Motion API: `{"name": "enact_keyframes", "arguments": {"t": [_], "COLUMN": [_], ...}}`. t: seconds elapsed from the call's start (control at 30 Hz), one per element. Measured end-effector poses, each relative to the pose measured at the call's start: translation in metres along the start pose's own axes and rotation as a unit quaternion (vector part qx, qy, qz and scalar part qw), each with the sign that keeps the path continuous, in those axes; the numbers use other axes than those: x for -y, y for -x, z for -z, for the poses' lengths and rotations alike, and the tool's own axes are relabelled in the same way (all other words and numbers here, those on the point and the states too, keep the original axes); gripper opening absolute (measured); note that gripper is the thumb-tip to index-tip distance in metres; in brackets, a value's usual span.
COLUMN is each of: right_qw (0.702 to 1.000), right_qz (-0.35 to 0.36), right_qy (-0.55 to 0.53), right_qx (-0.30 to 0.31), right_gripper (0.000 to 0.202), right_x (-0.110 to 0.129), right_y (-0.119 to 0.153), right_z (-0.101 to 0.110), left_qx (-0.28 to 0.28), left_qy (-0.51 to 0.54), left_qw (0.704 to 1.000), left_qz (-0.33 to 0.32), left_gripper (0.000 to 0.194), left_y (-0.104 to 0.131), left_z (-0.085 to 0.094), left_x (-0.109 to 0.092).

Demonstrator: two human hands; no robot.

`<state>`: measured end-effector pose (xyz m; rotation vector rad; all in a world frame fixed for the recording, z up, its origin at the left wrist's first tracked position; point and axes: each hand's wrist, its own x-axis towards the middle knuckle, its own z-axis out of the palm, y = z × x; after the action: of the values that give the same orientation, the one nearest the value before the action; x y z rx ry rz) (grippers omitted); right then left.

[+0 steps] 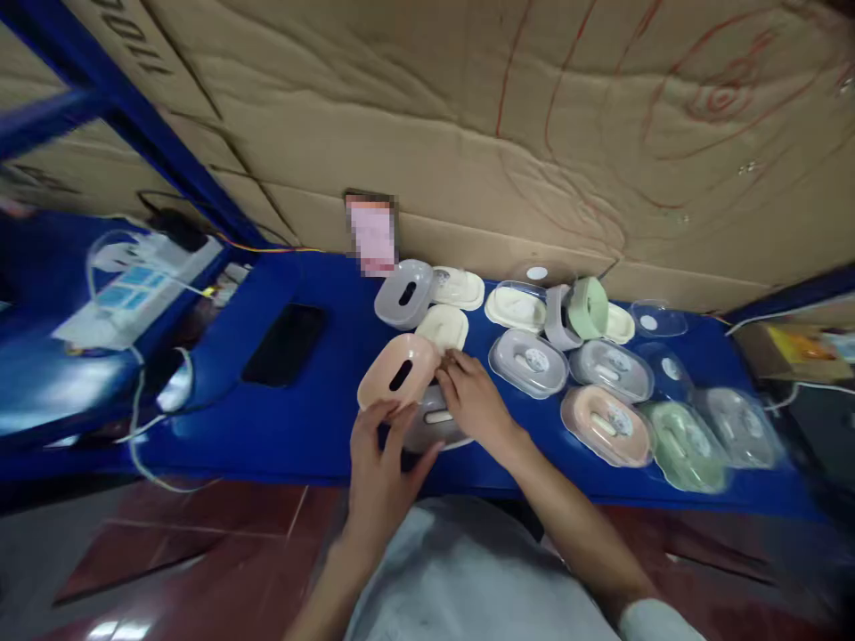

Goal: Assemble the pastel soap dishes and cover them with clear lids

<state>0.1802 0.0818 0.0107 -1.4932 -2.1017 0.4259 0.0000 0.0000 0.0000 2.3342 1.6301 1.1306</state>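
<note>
A peach oval dish point(386, 372) with a dark slot in its floor is tilted up near the table's front edge. My left hand point(384, 445) grips its lower rim between thumb side and fingers. At its right rim, the fingers of my right hand point(471, 396) are curled in against the edge. Below and partly under both hands sits a grey oval dish point(427, 434) with a pale bar on it. Just behind the peach dish lies a cream oval insert point(442, 326). A grey slotted dish point(403, 296) leans farther back, beside another cream insert point(460, 288).
To the right stand several clear-lidded dishes, including a peach one point(607, 425) and a green one point(688, 445). A green dish point(588, 308) stands on edge behind them. A black phone point(284, 344) and a white power strip point(143, 289) with cables lie left. Cardboard point(427, 142) walls the back.
</note>
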Motion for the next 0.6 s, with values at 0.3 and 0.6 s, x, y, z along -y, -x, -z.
{"name": "enact_keyframes", "arguments": {"t": [0.3, 0.6], "right_qw": [0.998, 0.998], "right_qz": [-0.029, -0.028], "right_qy": [0.055, -0.054], "right_qx": [-0.029, -0.016], "right_gripper": [0.022, 0.043], "right_x": [-0.012, -0.027], "right_y": [0.054, 0.12], "right_z": [0.035, 0.055], "left_qx": [-0.062, -0.155], "left_qy": [-0.054, 0.023], "left_qw": [0.993, 0.988], "left_qz": [0.082, -0.007], "left_gripper": [0.024, 0.02], "left_y": [-0.02, -0.052], "left_z": [0.027, 0.034], "left_x": [0.057, 0.045]}}
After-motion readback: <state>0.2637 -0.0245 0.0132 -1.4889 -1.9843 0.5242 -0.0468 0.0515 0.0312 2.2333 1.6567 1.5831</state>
